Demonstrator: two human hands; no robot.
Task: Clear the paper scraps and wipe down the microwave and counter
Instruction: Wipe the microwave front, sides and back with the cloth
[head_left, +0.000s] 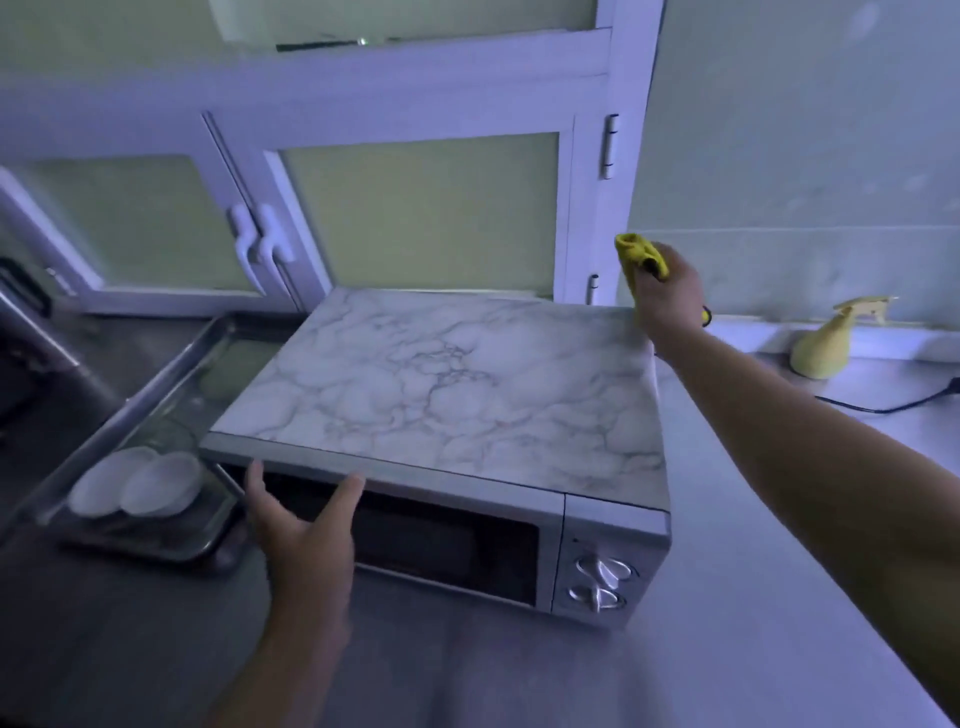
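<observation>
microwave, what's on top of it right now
The microwave shows only its bare marbled top, with nothing lying on it. The right hand, gripping a yellow cloth, covers the far right corner, so that spot is hidden.

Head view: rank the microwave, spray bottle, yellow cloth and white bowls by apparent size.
1. microwave, by far.
2. white bowls and spray bottle look alike; the bowls are nearer, so unranked.
3. yellow cloth, bunched in the right hand, partly hidden.
</observation>
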